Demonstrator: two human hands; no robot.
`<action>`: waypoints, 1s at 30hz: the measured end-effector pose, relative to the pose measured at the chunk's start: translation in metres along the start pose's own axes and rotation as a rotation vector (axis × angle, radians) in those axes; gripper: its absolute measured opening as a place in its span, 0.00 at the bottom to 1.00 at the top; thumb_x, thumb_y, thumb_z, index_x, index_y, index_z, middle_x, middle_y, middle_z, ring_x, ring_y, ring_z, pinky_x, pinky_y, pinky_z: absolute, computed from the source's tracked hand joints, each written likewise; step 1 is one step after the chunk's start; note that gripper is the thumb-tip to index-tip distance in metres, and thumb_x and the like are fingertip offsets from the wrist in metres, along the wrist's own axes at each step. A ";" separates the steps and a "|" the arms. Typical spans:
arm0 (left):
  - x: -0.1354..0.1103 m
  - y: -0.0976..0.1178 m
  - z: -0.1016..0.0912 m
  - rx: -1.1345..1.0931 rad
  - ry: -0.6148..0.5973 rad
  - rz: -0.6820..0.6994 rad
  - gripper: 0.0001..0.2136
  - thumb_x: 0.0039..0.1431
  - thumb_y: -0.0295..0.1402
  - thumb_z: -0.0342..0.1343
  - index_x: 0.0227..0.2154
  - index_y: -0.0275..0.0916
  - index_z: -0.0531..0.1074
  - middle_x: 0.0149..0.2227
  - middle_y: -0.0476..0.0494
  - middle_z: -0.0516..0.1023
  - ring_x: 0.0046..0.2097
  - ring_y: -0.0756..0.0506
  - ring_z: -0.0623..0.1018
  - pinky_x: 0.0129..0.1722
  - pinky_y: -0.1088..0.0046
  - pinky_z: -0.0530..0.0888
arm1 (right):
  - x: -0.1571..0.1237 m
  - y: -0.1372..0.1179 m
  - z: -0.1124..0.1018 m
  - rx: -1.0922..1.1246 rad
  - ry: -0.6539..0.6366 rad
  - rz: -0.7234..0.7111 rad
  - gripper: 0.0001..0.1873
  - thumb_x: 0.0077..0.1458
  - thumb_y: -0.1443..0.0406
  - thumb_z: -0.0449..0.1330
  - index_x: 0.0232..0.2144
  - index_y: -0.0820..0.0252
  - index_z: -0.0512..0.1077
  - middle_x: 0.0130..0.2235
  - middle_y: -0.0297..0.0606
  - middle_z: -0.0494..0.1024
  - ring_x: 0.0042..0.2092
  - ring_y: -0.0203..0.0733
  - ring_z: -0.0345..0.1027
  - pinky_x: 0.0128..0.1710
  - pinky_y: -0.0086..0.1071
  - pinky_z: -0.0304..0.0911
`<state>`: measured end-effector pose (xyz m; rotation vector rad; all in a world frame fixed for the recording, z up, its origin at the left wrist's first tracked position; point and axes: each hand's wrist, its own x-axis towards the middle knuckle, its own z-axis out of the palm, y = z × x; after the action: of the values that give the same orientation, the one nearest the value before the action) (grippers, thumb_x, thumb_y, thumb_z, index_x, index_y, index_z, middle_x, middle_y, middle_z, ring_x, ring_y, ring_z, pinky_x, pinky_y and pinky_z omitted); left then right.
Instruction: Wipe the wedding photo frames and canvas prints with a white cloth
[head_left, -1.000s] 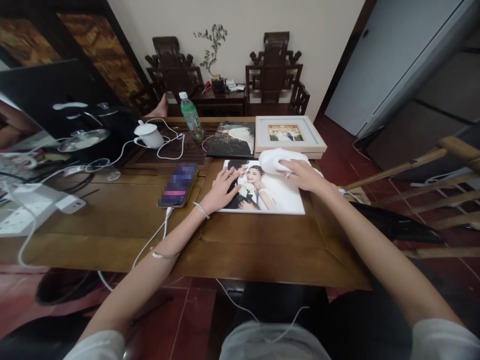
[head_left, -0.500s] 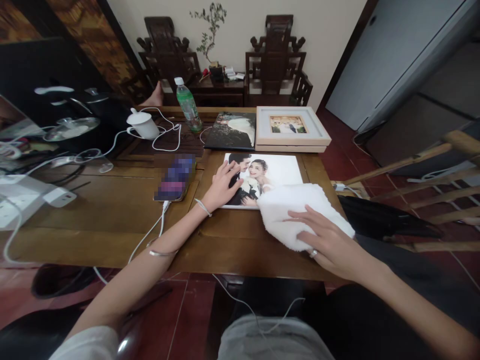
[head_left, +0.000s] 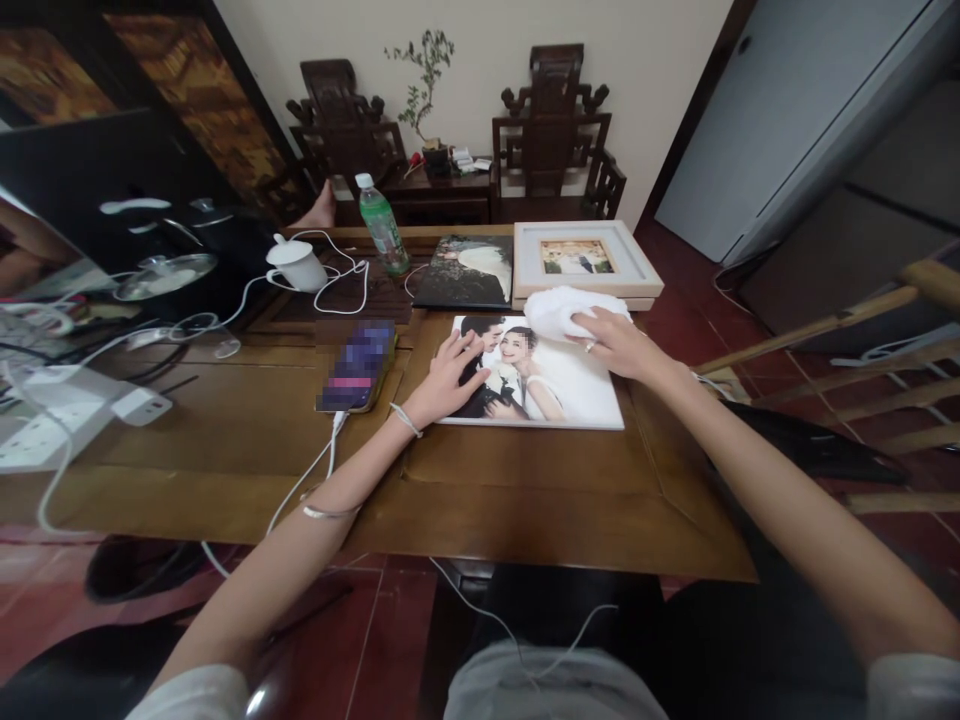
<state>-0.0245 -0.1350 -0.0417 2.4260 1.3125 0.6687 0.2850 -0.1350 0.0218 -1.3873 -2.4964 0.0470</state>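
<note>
A photo panel [head_left: 577, 385] showing a couple lies flat on the wooden table [head_left: 525, 500]. My left hand [head_left: 452, 378] rests on the panel's left part, fingers stretched out. At its far right corner, my right hand [head_left: 611, 343] grips a white fluffy cloth [head_left: 559, 312], which lies bunched over the panel's upper edge. Part of the cloth is under my fingers. Behind the panel are a dark photo panel [head_left: 450, 278] and a pale wooden picture frame [head_left: 641, 272] with a small photo in it.
Left of the panel lies a phone [head_left: 358, 365] on a white cable. A green-labelled bottle [head_left: 382, 225] and a lidded white cup [head_left: 298, 264] stand farther back. A power strip [head_left: 64, 425] and tangled cables occupy the left side. Another person's foot [head_left: 322, 207] shows beyond the table.
My right hand has moved the cloth away from me, from the panel's near right corner to its far edge, uncovering the lower right. My left hand stays on the panel.
</note>
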 end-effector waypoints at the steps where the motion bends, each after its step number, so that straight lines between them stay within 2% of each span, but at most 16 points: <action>1: 0.000 0.000 0.000 -0.001 -0.001 -0.002 0.24 0.66 0.42 0.50 0.63 0.41 0.64 0.69 0.35 0.57 0.71 0.33 0.51 0.65 0.44 0.57 | -0.004 -0.001 0.003 0.008 0.011 0.010 0.18 0.56 0.70 0.49 0.47 0.62 0.71 0.43 0.52 0.75 0.47 0.58 0.68 0.46 0.48 0.64; 3: 0.000 0.001 0.000 -0.002 0.003 -0.007 0.24 0.66 0.43 0.50 0.63 0.42 0.63 0.69 0.34 0.57 0.71 0.33 0.51 0.65 0.42 0.58 | -0.023 -0.011 0.008 0.031 0.029 -0.006 0.20 0.53 0.73 0.49 0.47 0.61 0.71 0.49 0.54 0.75 0.53 0.59 0.67 0.50 0.54 0.65; 6: -0.001 0.003 0.002 -0.002 0.015 -0.018 0.25 0.66 0.43 0.50 0.63 0.42 0.62 0.69 0.34 0.57 0.71 0.33 0.51 0.64 0.41 0.57 | -0.068 -0.037 0.011 0.058 0.062 -0.098 0.20 0.50 0.75 0.50 0.43 0.59 0.72 0.58 0.54 0.71 0.61 0.59 0.62 0.58 0.62 0.59; 10: -0.003 0.007 0.005 -0.011 0.027 -0.017 0.25 0.66 0.44 0.50 0.64 0.43 0.62 0.69 0.36 0.58 0.71 0.34 0.52 0.64 0.41 0.57 | -0.122 -0.072 0.005 0.100 0.069 -0.230 0.20 0.45 0.77 0.51 0.39 0.56 0.73 0.58 0.52 0.73 0.65 0.54 0.59 0.63 0.62 0.53; 13: -0.004 0.011 0.004 -0.010 0.013 -0.021 0.25 0.66 0.43 0.50 0.64 0.41 0.61 0.69 0.34 0.58 0.71 0.33 0.52 0.65 0.41 0.56 | -0.135 -0.081 -0.001 0.113 0.055 -0.274 0.20 0.45 0.77 0.52 0.38 0.55 0.73 0.57 0.51 0.74 0.66 0.52 0.57 0.64 0.60 0.54; 15: -0.004 0.013 0.003 -0.006 0.000 -0.024 0.26 0.67 0.43 0.50 0.64 0.39 0.61 0.69 0.33 0.57 0.71 0.33 0.52 0.65 0.41 0.56 | -0.126 -0.076 -0.004 0.102 0.048 -0.263 0.19 0.47 0.76 0.52 0.39 0.56 0.73 0.58 0.51 0.73 0.65 0.52 0.59 0.64 0.58 0.55; 17: -0.005 0.013 0.002 -0.005 -0.003 -0.023 0.26 0.67 0.43 0.49 0.64 0.39 0.61 0.69 0.33 0.57 0.71 0.33 0.52 0.65 0.41 0.56 | -0.106 -0.064 -0.005 0.086 0.046 -0.232 0.19 0.49 0.75 0.51 0.41 0.57 0.72 0.56 0.51 0.74 0.62 0.53 0.64 0.61 0.55 0.60; 20: -0.006 0.009 0.003 -0.011 0.004 -0.005 0.26 0.67 0.45 0.49 0.64 0.42 0.60 0.69 0.35 0.57 0.71 0.33 0.52 0.65 0.41 0.57 | -0.064 -0.040 -0.006 0.054 0.022 -0.138 0.19 0.51 0.74 0.49 0.43 0.58 0.72 0.46 0.49 0.78 0.52 0.54 0.70 0.50 0.49 0.67; 22: -0.006 0.007 0.004 -0.016 0.012 0.006 0.26 0.67 0.45 0.49 0.64 0.43 0.60 0.69 0.36 0.57 0.71 0.34 0.52 0.65 0.42 0.57 | -0.034 -0.024 -0.007 0.044 0.005 -0.072 0.18 0.52 0.73 0.48 0.43 0.60 0.71 0.40 0.48 0.78 0.45 0.54 0.71 0.43 0.44 0.66; 25: -0.006 0.005 0.005 -0.021 0.018 0.004 0.26 0.67 0.45 0.48 0.64 0.43 0.60 0.69 0.36 0.57 0.71 0.34 0.52 0.65 0.43 0.56 | -0.002 -0.005 -0.007 0.079 0.011 -0.047 0.15 0.56 0.70 0.48 0.42 0.61 0.70 0.37 0.46 0.77 0.40 0.51 0.69 0.40 0.40 0.63; 27: -0.006 0.006 0.005 -0.025 0.020 -0.006 0.26 0.67 0.45 0.49 0.64 0.41 0.61 0.69 0.36 0.57 0.71 0.34 0.52 0.66 0.42 0.56 | 0.006 0.001 -0.005 0.081 0.029 -0.042 0.14 0.57 0.69 0.48 0.41 0.61 0.71 0.37 0.46 0.77 0.39 0.51 0.69 0.40 0.40 0.63; 30: -0.006 0.008 0.004 -0.035 0.023 -0.019 0.25 0.67 0.44 0.48 0.63 0.41 0.61 0.69 0.35 0.57 0.71 0.34 0.52 0.66 0.43 0.55 | -0.008 -0.006 0.001 0.029 0.035 -0.047 0.16 0.55 0.72 0.48 0.42 0.60 0.71 0.38 0.47 0.77 0.44 0.54 0.70 0.46 0.46 0.65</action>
<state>-0.0194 -0.1450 -0.0432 2.3819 1.3204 0.7106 0.2839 -0.1453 0.0201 -1.3065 -2.4885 0.0479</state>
